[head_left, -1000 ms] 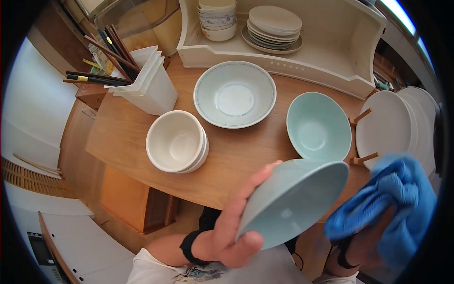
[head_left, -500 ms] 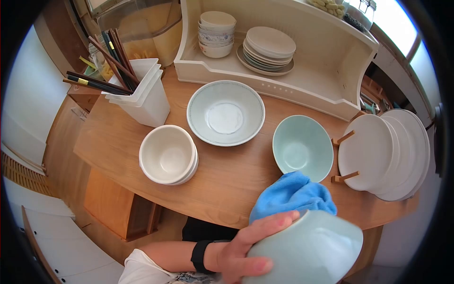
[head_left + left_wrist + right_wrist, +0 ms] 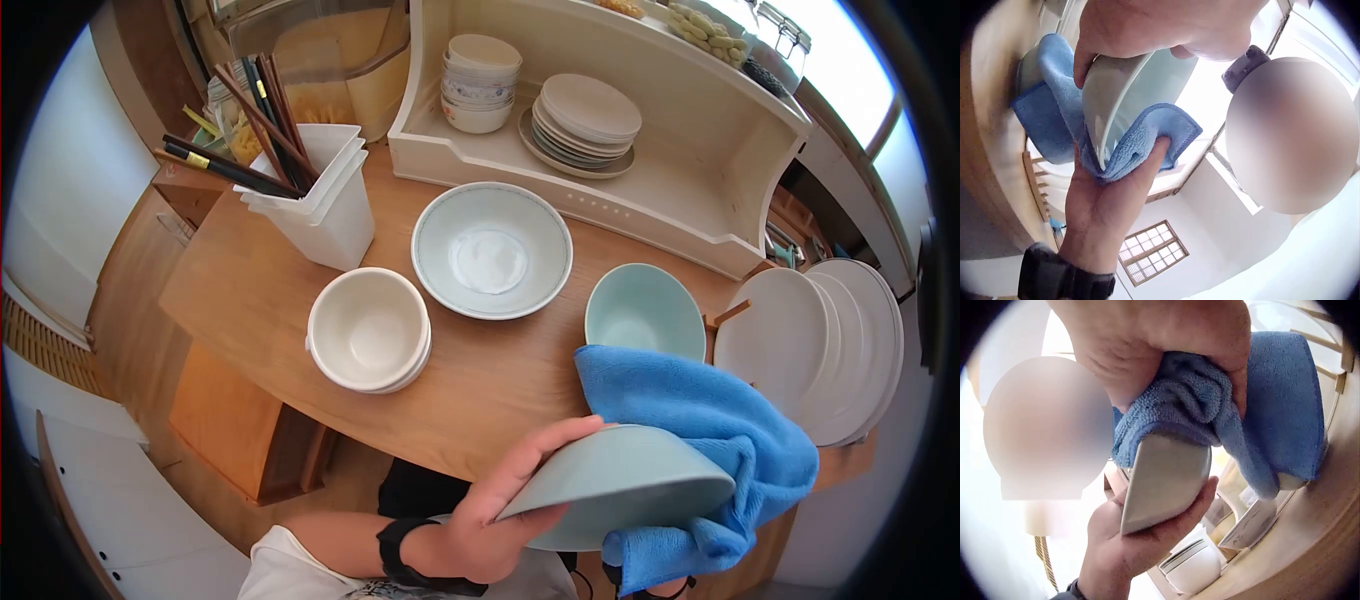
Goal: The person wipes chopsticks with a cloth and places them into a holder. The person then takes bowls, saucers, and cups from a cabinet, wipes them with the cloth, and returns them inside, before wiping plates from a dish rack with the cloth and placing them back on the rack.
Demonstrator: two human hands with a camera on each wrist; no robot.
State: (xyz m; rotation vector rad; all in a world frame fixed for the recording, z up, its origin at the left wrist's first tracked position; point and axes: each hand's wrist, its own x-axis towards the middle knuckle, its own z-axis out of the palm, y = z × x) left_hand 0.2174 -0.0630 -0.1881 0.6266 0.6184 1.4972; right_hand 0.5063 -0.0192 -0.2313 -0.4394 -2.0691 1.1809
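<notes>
My left hand (image 3: 500,515) grips a pale green bowl (image 3: 630,480) by its left side, thumb at the rim and fingers along the outside. The bowl is tilted, held up in front of my body before the table's front edge. My right hand (image 3: 1107,209) pinches the bowl's opposite rim through a blue cloth (image 3: 690,405), which is folded over the wall. Most of that hand is hidden behind the cloth in the head view. A second pale green bowl (image 3: 645,310) stands on the table, partly covered by the cloth in this view.
A wide pale bowl (image 3: 490,250) and stacked white bowls (image 3: 368,330) stand on the wooden table (image 3: 480,390). Back left is a white chopstick holder (image 3: 335,215). A cream shelf (image 3: 700,190) with bowls and plates lines the back. White plates (image 3: 775,340) stand in a rack at right.
The right hand has brought the cloth from the right onto the bowl, and now holds it at the rim. The left hand has turned the bowl, which showed its outside half a second ago.
</notes>
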